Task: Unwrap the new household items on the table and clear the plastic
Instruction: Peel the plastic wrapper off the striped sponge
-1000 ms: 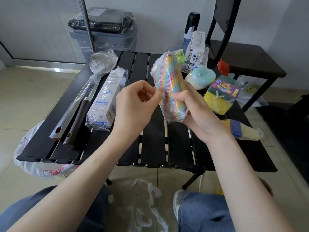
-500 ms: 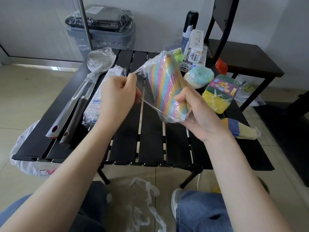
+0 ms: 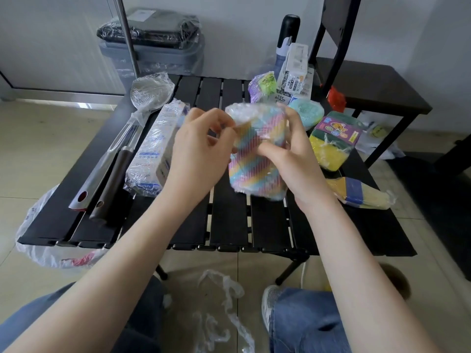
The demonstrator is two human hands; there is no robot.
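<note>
- At frame centre, above the black slatted table [image 3: 226,212], the right hand [image 3: 293,159] wraps its fingers around the rainbow-striped roll [image 3: 254,169], steadying it.
- The left hand [image 3: 196,154] pinches the plastic wrap [image 3: 242,113] at the roll's top, probably to peel it.
- Wrapped items wait at both sides.

Both hands raised over the table, working at one bundle

The left hand [image 3: 197,149] has its fingers curled, thumb and fingertips pinching the clear plastic wrap [image 3: 242,114] at the far end of the rainbow-striped roll [image 3: 254,161]. The right hand [image 3: 293,159] grips the roll from the right, thumb across its near face, fingers round the far side. Both bare forearms reach in from the near edge, converging toward the middle.
</note>
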